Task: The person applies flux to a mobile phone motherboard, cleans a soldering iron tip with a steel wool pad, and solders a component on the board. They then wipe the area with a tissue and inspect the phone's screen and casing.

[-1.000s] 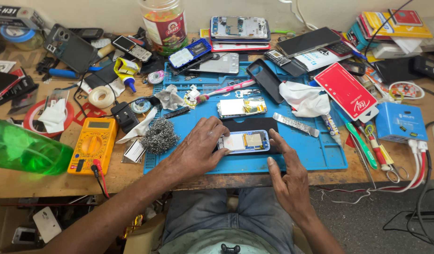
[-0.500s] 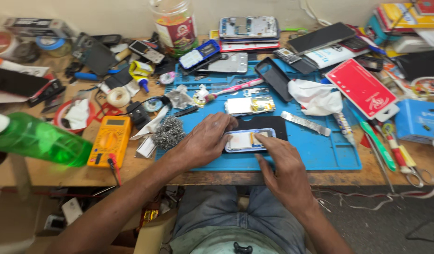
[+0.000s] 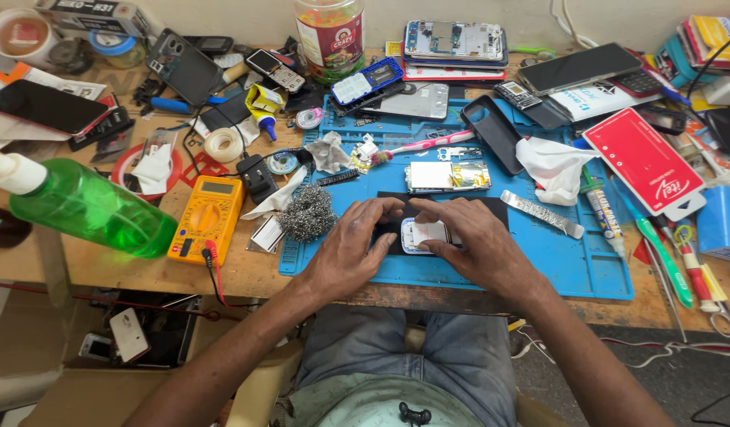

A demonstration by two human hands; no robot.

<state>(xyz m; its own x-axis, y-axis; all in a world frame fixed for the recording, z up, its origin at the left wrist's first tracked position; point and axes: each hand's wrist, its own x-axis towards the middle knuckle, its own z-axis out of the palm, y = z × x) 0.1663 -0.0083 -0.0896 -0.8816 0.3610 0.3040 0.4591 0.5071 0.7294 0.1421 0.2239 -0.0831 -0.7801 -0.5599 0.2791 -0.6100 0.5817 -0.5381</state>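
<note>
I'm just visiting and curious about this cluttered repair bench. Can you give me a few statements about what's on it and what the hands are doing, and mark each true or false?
1. Both hands rest on the small phone lying on the blue mat. True: left hand, right hand.
2. The yellow multimeter sits to the right of the hands. False: it lies to their left, on the wooden bench.
3. A ball of steel wool lies beside the left hand. True.
4. The green spray bottle stands upright. False: it lies tilted on its side.
5. The pink toothbrush is held in the right hand. False: it lies on the mat, beyond the hands.
</note>
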